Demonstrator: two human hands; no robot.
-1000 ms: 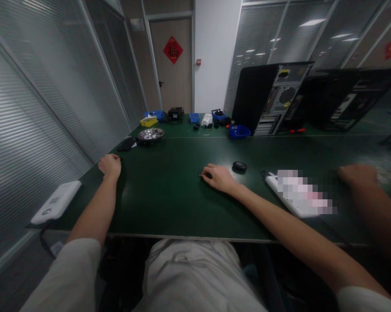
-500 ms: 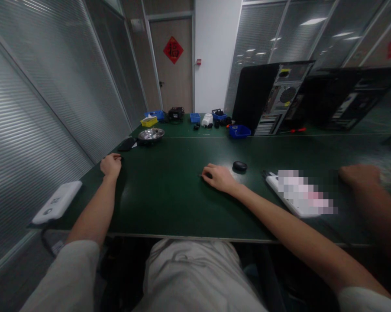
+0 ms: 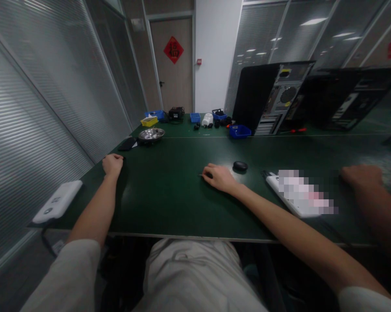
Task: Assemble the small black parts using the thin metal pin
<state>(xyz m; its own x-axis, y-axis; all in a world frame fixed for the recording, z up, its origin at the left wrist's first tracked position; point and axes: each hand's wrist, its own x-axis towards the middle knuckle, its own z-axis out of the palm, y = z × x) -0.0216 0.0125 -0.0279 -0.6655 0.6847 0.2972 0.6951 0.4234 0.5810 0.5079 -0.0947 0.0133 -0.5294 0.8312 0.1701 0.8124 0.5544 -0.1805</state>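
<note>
My left hand (image 3: 112,164) rests on the dark green table at the left, its fingers closed in a pinch. A small dark bit (image 3: 124,158) shows at its fingertips, too little of it visible to name. Near the middle of the table lies my right hand (image 3: 218,177), thumb and forefinger pinched together. From that pinch a thin, pale tip (image 3: 200,175) points left; the rest is hidden by the fingers. A black, rounded, flat object (image 3: 240,166) sits just behind and to the right of my right hand, apart from it.
White devices lie at the left edge (image 3: 57,202) and right (image 3: 284,197). Farther back are a metal bowl (image 3: 151,135), a black flat item (image 3: 127,144), a blue bin (image 3: 240,131) and a computer case (image 3: 269,97). A co-worker's hand (image 3: 362,176) is at the right.
My left hand has shifted slightly to the right, still pinched. My right hand and the things on the table have stayed in place.
</note>
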